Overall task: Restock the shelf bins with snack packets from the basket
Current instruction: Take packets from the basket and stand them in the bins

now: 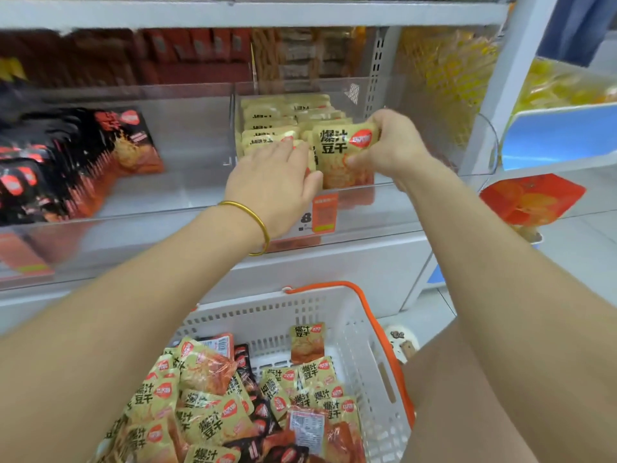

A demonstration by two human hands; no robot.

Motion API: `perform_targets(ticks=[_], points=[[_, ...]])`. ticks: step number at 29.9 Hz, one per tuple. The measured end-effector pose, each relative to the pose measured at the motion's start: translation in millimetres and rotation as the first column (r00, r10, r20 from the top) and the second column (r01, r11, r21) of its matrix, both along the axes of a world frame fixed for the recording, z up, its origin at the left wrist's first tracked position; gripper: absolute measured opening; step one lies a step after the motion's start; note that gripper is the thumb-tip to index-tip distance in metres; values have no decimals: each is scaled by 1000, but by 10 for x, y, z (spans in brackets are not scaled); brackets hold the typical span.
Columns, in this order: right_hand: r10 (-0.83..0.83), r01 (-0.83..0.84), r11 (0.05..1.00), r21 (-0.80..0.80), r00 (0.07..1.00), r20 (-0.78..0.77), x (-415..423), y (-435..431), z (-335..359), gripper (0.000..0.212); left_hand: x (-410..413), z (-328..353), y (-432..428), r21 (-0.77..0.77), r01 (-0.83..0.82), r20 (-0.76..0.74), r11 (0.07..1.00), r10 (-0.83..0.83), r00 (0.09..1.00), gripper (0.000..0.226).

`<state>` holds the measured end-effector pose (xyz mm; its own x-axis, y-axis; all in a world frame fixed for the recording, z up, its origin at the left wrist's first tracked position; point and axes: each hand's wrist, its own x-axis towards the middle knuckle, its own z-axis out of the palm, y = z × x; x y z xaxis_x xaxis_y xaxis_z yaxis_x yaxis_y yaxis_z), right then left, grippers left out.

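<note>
Both arms reach into the right-hand clear acrylic shelf bin (434,95). The right hand (389,145) pinches a beige snack packet with black lettering and a red round logo (337,155), fingers curled over its top right corner and thumb on its front face; the packet stands upright at the front of a row of matching beige packets (277,125) filed in that bin. The left hand (270,180), with a thin gold bangle (253,225) on the wrist, lies flat with fingers straight and together, pressing against the row just left of the held packet. The adjoining left bin holds a row of black-and-red packets (66,162). Below, a white perforated plastic basket with an orange handle (354,332) contains loose beige and black packets (207,402). An orange price tag (324,212) sits on the bin front.
</note>
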<state>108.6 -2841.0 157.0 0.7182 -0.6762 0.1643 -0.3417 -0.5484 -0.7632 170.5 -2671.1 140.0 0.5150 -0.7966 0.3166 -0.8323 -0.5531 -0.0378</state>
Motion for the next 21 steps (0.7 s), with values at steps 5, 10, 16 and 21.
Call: perform_targets(ticks=[5,10,16,21], points=[[-27,-9,975,-220,987,-158,97,-7,-44,50,-17,-15,18,-35,-4,46,999,5,999,75],[-73,-28,917,-399,969,-236,214,95,-102,49,-28,-25,12,-46,3,49,999,0,999,77],[-69,12,952,-306,982,-177,71,140,-72,63,-40,-31,53,-117,35,26,992,-32,999,74],[-89,126,887,-444,991,103,-405,458,-4,39,-302,-169,374,-399,238,195,885,-171,966,36]])
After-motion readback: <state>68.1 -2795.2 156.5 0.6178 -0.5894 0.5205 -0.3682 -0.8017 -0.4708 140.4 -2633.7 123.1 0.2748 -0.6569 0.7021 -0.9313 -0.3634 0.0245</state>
